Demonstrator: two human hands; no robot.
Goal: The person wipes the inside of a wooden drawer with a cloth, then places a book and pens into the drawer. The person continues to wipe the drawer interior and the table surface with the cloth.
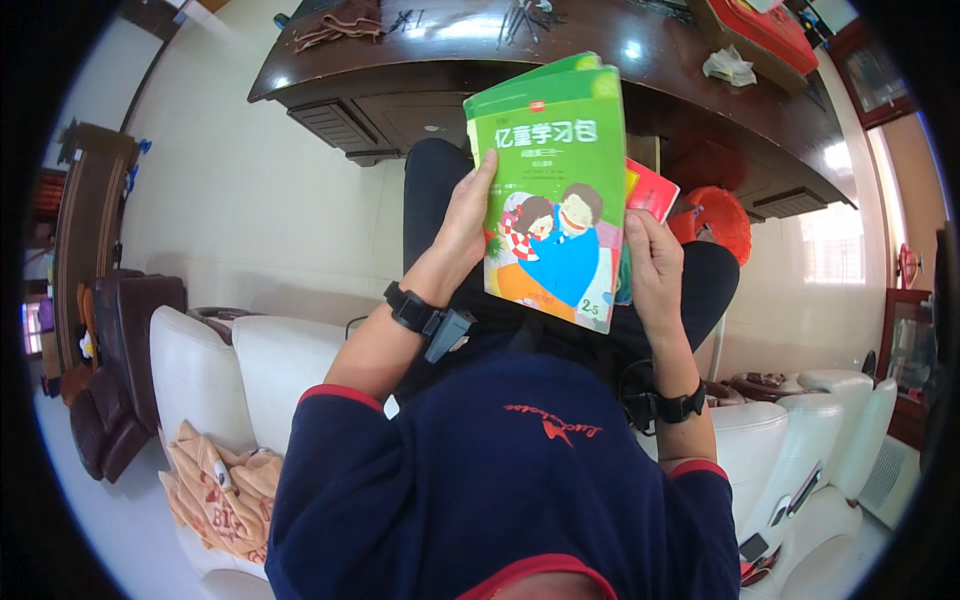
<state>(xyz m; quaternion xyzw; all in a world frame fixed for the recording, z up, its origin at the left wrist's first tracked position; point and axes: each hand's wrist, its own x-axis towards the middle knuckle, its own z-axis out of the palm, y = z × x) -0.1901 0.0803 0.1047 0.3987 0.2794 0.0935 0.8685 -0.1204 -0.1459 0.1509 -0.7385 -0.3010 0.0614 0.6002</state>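
My left hand grips the left edge of a green illustrated children's workbook, its thumb on the cover. Behind the top of that book shows the edge of another green book. On the right side my right hand holds a red booklet by its lower edge, the thumb in front. The red booklet is partly hidden behind the green workbook. Both are held over my lap, with the cover facing up towards the camera. Whether my right fingers also support the green books from behind cannot be seen.
A dark wooden table stands in front, with a brown cloth, thin dark sticks, a crumpled white tissue and a red box. An orange-red bin is beside my right knee. White sofa seats and a tan blanket lie behind.
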